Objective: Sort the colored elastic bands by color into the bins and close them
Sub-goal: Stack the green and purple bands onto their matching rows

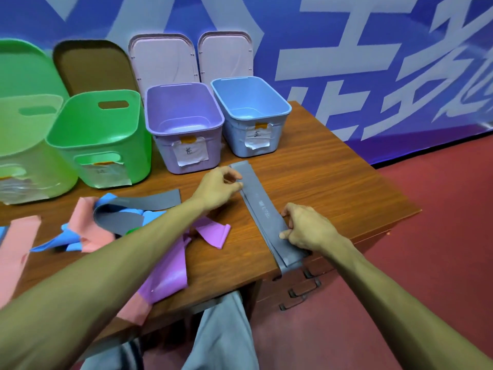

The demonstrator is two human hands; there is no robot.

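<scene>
Two bins, the purple bin point(166, 152) and blue bin point(234, 140), stand open and look empty, so nearly all sorting remains. You pinch a flattened stack of grey bands point(262, 210) on the table point(333, 182), left hand point(221, 188) near its far end, right hand point(304, 228) near the table's edge; the mixed pile point(120, 222) lies unsorted.

A band point(262, 212) runs between my left hand point(218, 188) and right hand point(306, 228); bins point(164, 148) beyond, loose bands point(106, 222) to their left.
</scene>
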